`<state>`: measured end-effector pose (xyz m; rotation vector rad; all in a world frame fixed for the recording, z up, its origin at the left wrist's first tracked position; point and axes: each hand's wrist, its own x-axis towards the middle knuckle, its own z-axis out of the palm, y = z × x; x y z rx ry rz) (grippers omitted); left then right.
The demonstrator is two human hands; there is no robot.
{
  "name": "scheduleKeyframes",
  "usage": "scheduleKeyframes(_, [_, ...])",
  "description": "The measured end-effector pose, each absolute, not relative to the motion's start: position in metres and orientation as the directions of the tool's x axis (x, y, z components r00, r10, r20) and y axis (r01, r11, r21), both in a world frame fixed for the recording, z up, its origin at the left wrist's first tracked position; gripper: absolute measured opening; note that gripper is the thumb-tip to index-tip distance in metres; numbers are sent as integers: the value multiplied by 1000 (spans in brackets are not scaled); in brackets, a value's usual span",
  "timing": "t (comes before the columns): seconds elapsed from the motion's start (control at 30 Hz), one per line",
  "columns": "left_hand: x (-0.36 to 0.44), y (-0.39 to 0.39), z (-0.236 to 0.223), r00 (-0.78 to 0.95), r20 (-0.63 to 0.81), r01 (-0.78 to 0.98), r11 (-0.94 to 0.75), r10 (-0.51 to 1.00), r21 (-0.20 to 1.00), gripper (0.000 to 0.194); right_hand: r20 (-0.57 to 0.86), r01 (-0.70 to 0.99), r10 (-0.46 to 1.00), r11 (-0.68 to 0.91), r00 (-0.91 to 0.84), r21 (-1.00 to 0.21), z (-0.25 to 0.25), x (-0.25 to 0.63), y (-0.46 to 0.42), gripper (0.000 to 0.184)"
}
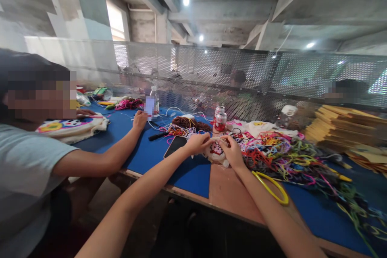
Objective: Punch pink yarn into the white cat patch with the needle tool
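A small round embroidered piece (216,151) of white cloth, with a red, pink and dark pattern, is held just above the table's front edge. The fingers of my left hand (196,144) are closed on its upper left rim. At its upper right rim, my right hand (232,152) pinches the edge with thumb and fingers. Fine detail between the fingertips is too small to tell. Beside my left hand lies a dark phone (174,146), partly covered by the wrist. A yellow ring (273,188), like an embroidery hoop, lies by my right forearm.
A tangled heap of coloured yarn (278,155) spreads to the right, before stacked yellow envelopes (341,127). Behind my hands stands a drink can (220,119); brown yarn (187,124) and cables lie left of it. A co-worker sits at left beside an embroidered cloth (87,127). A perforated metal screen (193,68) runs behind.
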<state>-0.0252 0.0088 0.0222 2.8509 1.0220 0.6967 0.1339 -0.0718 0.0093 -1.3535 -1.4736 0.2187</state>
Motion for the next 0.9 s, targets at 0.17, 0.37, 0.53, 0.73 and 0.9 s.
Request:
scheduleKeyframes(0.17, [-26, 5, 26, 674, 411, 601, -779, 614, 179, 43, 530, 501, 803, 352, 272, -790, 13, 132, -71, 31])
scheduleKeyframes(0.37, [-27, 5, 26, 667, 423, 612, -775, 613, 157, 39, 305, 26, 888, 316, 346, -949, 12, 137, -63, 26])
scheduleKeyframes(0.53, [-25, 6, 24, 666, 416, 618, -770, 619, 156, 39, 235, -114, 923, 280, 305, -953, 10, 141, -62, 24])
scheduleKeyframes(0.73, [-25, 7, 25, 667, 425, 619, -773, 612, 140, 38, 226, -148, 918, 285, 325, -947, 8, 141, -60, 24])
scheduleKeyframes(0.9, [-26, 5, 24, 670, 407, 620, -769, 621, 151, 40, 256, -73, 896, 302, 362, -951, 3, 143, -56, 29])
